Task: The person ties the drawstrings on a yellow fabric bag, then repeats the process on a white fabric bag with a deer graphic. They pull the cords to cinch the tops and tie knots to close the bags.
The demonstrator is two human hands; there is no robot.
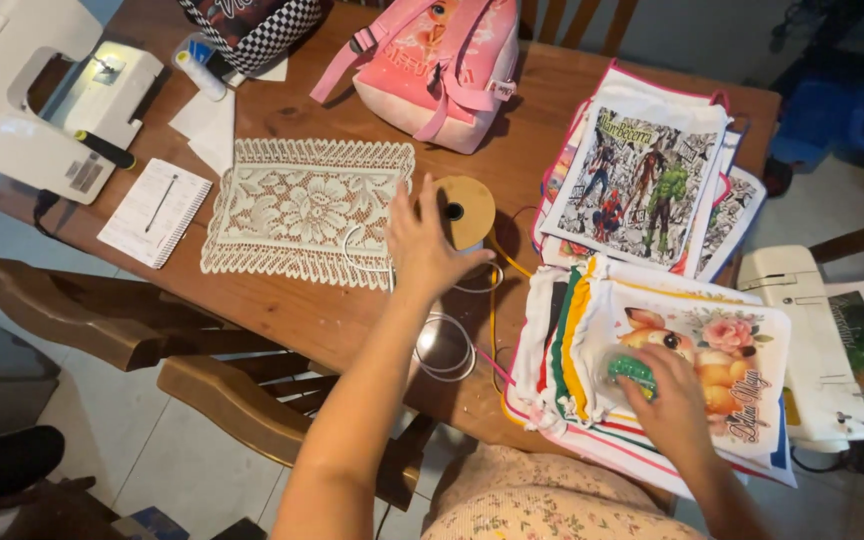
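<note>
The left hand (pixel 422 240) lies over a spool of cord (pixel 464 210), fingers spread and curled about its near side, gripping it; the palm covers the lower half of the spool, so only the tan flat end with its dark centre hole shows. That flat end faces up and a little toward the far side, so the spool's axis runs roughly upright off the wooden table (pixel 292 315). Loose white cord (pixel 449 350) loops below the wrist, and its run under the forearm is hidden.

The right hand (pixel 674 400) presses down on a stack of printed fabric bags (pixel 742 360) at the near right edge of the table, fingers closed around a small green item (pixel 632 372) — mostly covered, and too hidden to name. The stack overhangs the table edge toward the person's lap.

A second pile of printed bags (pixel 647 185) sits beyond it, near the far right corner. Left of the spool lies a lace doily (pixel 307 210), its long side running left to right; bare wood between doily and near edge gives the most open room. A pink backpack (pixel 442 65) stands behind, cut off by the top edge — likewise the white machine (pixel 52 100) at the far left corner. A notepad (pixel 155 212) lies just beside the doily.
</note>
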